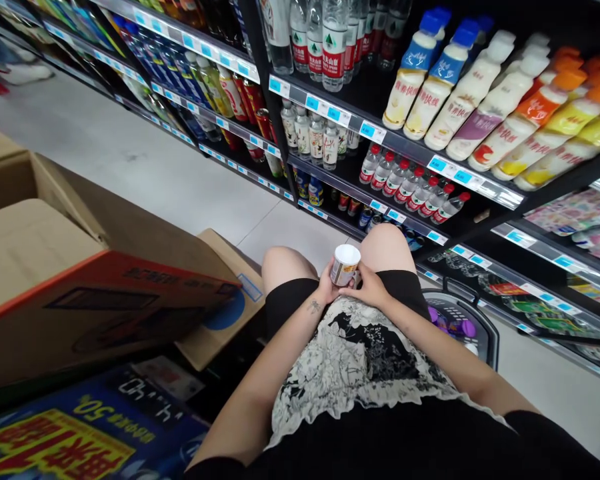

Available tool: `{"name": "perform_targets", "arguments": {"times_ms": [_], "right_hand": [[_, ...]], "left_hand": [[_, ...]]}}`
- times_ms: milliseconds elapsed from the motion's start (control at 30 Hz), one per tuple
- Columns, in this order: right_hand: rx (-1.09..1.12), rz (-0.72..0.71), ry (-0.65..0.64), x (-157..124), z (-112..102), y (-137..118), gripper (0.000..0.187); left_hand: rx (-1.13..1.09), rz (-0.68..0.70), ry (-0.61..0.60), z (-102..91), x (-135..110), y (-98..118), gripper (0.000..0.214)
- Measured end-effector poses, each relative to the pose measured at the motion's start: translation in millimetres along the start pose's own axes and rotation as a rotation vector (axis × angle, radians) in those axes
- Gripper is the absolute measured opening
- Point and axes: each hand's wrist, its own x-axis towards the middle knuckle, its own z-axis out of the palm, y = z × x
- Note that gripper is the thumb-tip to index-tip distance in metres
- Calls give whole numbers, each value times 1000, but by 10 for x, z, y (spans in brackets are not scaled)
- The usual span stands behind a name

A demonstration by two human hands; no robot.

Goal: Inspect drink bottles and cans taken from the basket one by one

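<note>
The left hand [326, 288] and the right hand [371, 287] meet in front of the person's lap, both closed around a small can [345, 265]. The left hand's fingers curl about the can's left side and the right hand's fingers wrap its lower right side. The can stands nearly upright, leaning a little to the right. Its white top shows, and its printed side is too small to read. It is held in the air between the two bare knees, the left knee [283, 261] at ten o'clock from it and the right knee [386, 245] at two o'clock.

A small mark shows on the left wrist. At six o'clock from the hands lies a black-and-white patterned top [350, 360] over black shorts.

At four o'clock, just beside the right forearm, a dark shopping basket [485, 327] sits on the floor [145, 167] with purple-topped items inside.

From twelve to three o'clock run the shelves [395, 143]. They carry red-capped water bottles [410, 187] near the right knee and rows of pale milk-drink bottles [480, 100] higher up.

At nine o'clock an open cardboard box [80, 267] rests tilted over a flattened carton [230, 313], which lies near the left knee. At seven o'clock is a blue printed case [80, 433].
</note>
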Motion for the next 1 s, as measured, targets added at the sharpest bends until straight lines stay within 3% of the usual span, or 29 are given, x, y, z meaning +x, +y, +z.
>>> {"name": "perform_targets", "arguments": {"times_ms": [133, 233, 467, 567, 833, 1000], "right_hand": [[-56, -53, -37, 4, -12, 25, 72], [-38, -17, -10, -9, -6, 59, 67], [292, 173, 199, 2, 42, 85, 64], [461, 198, 267, 38, 45, 95, 61], [1043, 400, 122, 148, -95, 116, 54], [1258, 357, 81, 154, -206, 45, 53]], "left_hand": [[13, -32, 8, 5, -10, -20, 80], [5, -12, 17, 3, 11, -42, 73], [-6, 16, 96, -42, 41, -80, 44], [27, 19, 68, -59, 35, -68, 40], [129, -67, -150, -86, 17, -32, 58], [169, -15, -133, 8, -30, -43, 48]]}}
